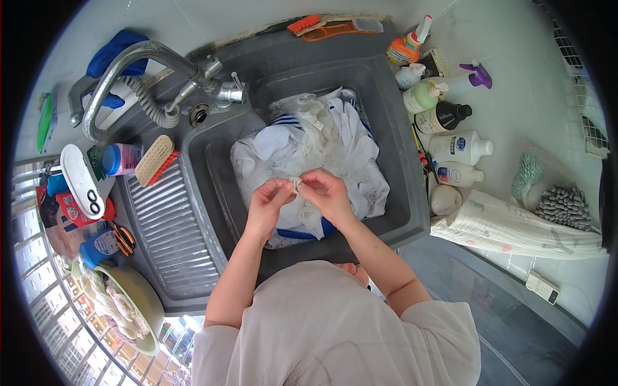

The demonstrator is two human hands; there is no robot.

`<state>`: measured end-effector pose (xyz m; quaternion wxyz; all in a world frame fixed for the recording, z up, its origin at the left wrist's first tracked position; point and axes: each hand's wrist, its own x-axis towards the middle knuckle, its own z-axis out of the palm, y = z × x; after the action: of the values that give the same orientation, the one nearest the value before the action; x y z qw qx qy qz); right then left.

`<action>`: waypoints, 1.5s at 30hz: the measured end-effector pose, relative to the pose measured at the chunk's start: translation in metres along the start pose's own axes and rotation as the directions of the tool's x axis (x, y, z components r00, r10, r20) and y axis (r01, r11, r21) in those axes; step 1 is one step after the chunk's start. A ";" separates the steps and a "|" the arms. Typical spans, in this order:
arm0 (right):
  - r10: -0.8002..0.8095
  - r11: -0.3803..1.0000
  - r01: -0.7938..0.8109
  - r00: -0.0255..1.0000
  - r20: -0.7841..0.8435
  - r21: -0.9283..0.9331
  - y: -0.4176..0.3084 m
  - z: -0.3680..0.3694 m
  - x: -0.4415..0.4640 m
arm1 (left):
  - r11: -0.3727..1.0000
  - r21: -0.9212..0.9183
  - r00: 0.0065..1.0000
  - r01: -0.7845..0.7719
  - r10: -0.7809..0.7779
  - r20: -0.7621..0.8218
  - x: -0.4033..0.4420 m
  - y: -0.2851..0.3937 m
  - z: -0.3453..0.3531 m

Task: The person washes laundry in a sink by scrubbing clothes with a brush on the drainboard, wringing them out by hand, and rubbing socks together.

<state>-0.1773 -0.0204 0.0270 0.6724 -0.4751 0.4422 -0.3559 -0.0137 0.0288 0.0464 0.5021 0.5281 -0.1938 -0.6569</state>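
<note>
Both our hands, the left hand (273,196) and the right hand (323,193), pinch a small pale bit of cloth (296,184) between their fingertips. Soapy white clothes (267,154) lie under and past them in the gray sink (386,128). Right of our hands are bottles (460,147); left is a brush (155,160).

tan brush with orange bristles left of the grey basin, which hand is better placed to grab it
Probably left. The left hand is nearer the brush; the right hand is farther across the basin. Both seem to pinch small off-white cloth, so the left would need freeing first.
</note>
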 end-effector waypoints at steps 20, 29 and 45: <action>-0.085 0.996 0.081 0.993 0.082 0.046 -0.019 -0.006 0.001 | 0.998 0.051 0.995 -0.040 0.035 0.093 -0.002 0.007 -0.001; -0.006 0.974 -0.017 0.995 0.103 0.228 -0.042 -0.008 -0.009 | 0.985 -0.170 0.981 0.022 0.011 0.192 -0.008 0.017 0.001; -0.073 0.968 0.018 0.974 0.214 0.251 -0.061 0.002 -0.016 | 0.971 -0.238 0.966 0.029 0.033 0.255 -0.016 0.046 0.007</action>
<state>-0.1850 -0.0239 0.0899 0.7630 -0.4343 0.3055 -0.3686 0.0004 0.0218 0.0931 0.5333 0.3740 -0.1771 -0.7378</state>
